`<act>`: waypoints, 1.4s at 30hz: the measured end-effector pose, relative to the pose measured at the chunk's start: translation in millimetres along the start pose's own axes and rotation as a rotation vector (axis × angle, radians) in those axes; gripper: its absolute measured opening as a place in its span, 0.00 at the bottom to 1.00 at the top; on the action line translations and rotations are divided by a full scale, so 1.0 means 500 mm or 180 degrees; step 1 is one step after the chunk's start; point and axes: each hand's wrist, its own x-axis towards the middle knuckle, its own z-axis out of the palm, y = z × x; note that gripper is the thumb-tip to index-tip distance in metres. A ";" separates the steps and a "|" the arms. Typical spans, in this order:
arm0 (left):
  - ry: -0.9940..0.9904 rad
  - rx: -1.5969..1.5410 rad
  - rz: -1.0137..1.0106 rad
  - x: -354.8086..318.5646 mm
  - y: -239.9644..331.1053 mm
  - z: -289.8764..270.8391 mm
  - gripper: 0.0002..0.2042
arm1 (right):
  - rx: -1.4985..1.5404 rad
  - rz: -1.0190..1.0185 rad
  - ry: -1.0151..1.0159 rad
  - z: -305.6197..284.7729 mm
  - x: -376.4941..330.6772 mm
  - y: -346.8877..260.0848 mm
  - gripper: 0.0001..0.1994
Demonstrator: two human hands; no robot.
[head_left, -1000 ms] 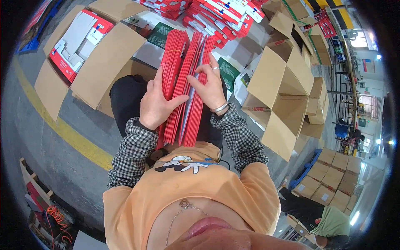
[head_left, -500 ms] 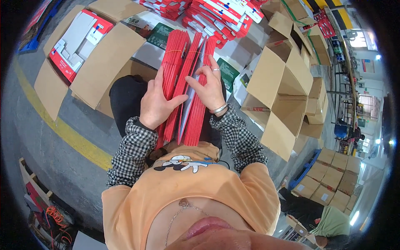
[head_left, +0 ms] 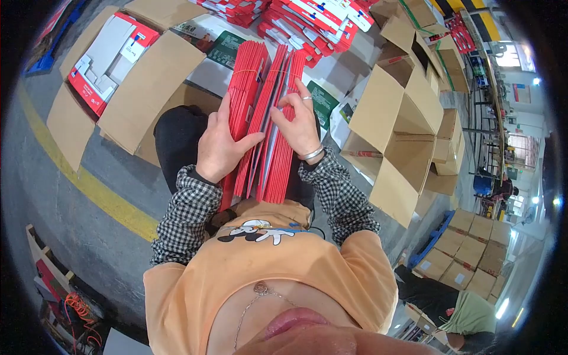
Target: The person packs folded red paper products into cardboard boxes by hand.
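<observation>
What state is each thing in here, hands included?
Red stack: parted into sections, edges up
Left hand: thumb and fingers on left sections
Right hand: thumb and fingers about right section
Left carton: open, packaging inside
Right carton: open, flaps spread
Packaging pile: loosely heaped
Distant cartons: stacked, apparently closed

The person wears an orange shirt (head_left: 254,263) with a cartoon print (head_left: 255,232) in front. Black-and-white checked sleeves (head_left: 186,213) cover the forearms. The right hand (head_left: 299,127) bears a silver bracelet (head_left: 311,154) and ring (head_left: 307,97). A fine necklace (head_left: 243,315) carries a round pendant (head_left: 261,288). Trousers (head_left: 177,139) are dark.
</observation>
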 end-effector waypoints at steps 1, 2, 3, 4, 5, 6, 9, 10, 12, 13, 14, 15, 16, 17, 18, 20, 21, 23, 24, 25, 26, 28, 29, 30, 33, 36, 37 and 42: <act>0.0001 -0.0001 0.0001 0.000 -0.002 0.001 0.49 | 0.0170 0.0114 -0.0073 -0.001 0.000 0.004 0.12; 0.0036 0.0009 0.0004 -0.001 -0.005 0.003 0.49 | 0.0339 0.0228 -0.0146 -0.002 0.001 0.005 0.12; 0.0071 0.0018 0.0007 -0.001 -0.007 0.003 0.49 | 0.0339 0.0226 -0.0146 -0.003 0.001 0.004 0.12; 0.0072 0.0017 0.0006 -0.001 -0.006 0.003 0.49 | 0.0445 0.0311 -0.0033 -0.004 0.001 0.001 0.13; 0.0063 0.0007 0.0001 -0.001 -0.004 0.003 0.49 | 0.0551 0.0396 0.0080 -0.005 0.002 -0.001 0.14; 0.0054 -0.0003 -0.0005 -0.001 -0.003 0.003 0.49 | 0.0429 0.0195 -0.0018 -0.003 0.001 0.012 0.14; 0.0050 0.0058 0.0062 -0.002 0.000 0.001 0.50 | -0.0253 -0.0053 0.0032 0.011 -0.006 -0.001 0.12; 0.0053 0.0057 0.0061 -0.002 0.000 0.002 0.50 | -0.0105 0.0106 0.0017 0.011 -0.008 -0.012 0.12; 0.0069 0.0100 0.0076 -0.003 0.001 0.004 0.50 | -0.0126 0.0085 0.0033 0.008 -0.006 -0.009 0.12; 0.0072 0.0101 0.0072 -0.004 0.001 0.005 0.50 | -0.0148 0.0068 0.0049 0.008 -0.006 -0.009 0.12; 0.0078 0.0081 0.0054 -0.004 0.000 0.005 0.50 | -0.0235 0.0091 0.0069 0.008 -0.006 -0.011 0.12; 0.0085 0.0061 0.0036 -0.005 0.000 0.006 0.50 | -0.0234 0.0091 0.0067 0.009 -0.006 -0.010 0.12; 0.0084 0.0056 0.0035 -0.005 -0.001 0.006 0.50 | -0.0224 0.0038 0.0048 0.009 -0.005 -0.005 0.12; 0.0086 0.0054 0.0025 -0.004 -0.002 0.006 0.50 | -0.0215 -0.0015 0.0030 0.008 -0.005 0.000 0.12; 0.0088 0.0052 0.0014 -0.003 -0.004 0.006 0.50 | -0.0220 -0.0015 0.0029 0.006 -0.006 0.003 0.12; 0.0113 0.0068 0.0083 -0.002 -0.010 0.008 0.50 | 0.0065 0.0110 0.0078 0.005 -0.011 0.006 0.12; 0.0139 0.0084 0.0154 -0.002 -0.012 0.010 0.50 | 0.0066 0.0110 0.0076 0.004 -0.011 0.005 0.12; 0.0077 0.0095 0.0085 -0.003 0.001 0.003 0.51 | 0.0227 0.0221 0.0015 0.003 -0.011 -0.001 0.12; 0.0020 0.0106 0.0017 -0.003 0.008 0.001 0.51 | 0.0227 0.0225 0.0014 0.003 -0.012 -0.001 0.12; 0.0018 0.0108 0.0019 -0.003 0.012 0.001 0.51 | 0.0221 0.0192 0.0018 0.004 -0.011 -0.001 0.12; 0.0015 0.0108 0.0012 -0.004 0.015 0.001 0.51 | 0.0214 0.0160 0.0022 0.005 -0.010 -0.001 0.11; 0.0013 0.0106 0.0003 -0.004 0.017 0.002 0.51 | 0.0205 0.0147 0.0015 0.006 -0.011 0.002 0.12; 0.0002 0.0094 -0.0028 -0.003 0.018 0.002 0.50 | 0.0195 0.0133 0.0005 0.005 -0.011 0.004 0.12; -0.0010 0.0083 -0.0059 -0.003 0.018 0.003 0.50 | 0.0194 0.0135 0.0002 0.004 -0.010 0.006 0.12; 0.0069 0.0101 0.0169 -0.004 0.005 0.012 0.49 | 0.0162 0.0169 0.0010 0.002 -0.010 0.001 0.12; 0.0075 0.0096 0.0194 -0.004 0.008 0.014 0.48 | 0.0623 0.0394 0.0087 0.000 -0.005 -0.010 0.17; 0.0061 0.0099 0.0185 -0.004 0.009 0.014 0.48 | 0.0627 0.0410 0.0084 0.000 -0.005 -0.005 0.17; 0.0074 0.0120 0.0234 -0.004 0.009 0.015 0.47 | 0.0159 0.0108 -0.0124 -0.004 -0.008 0.000 0.17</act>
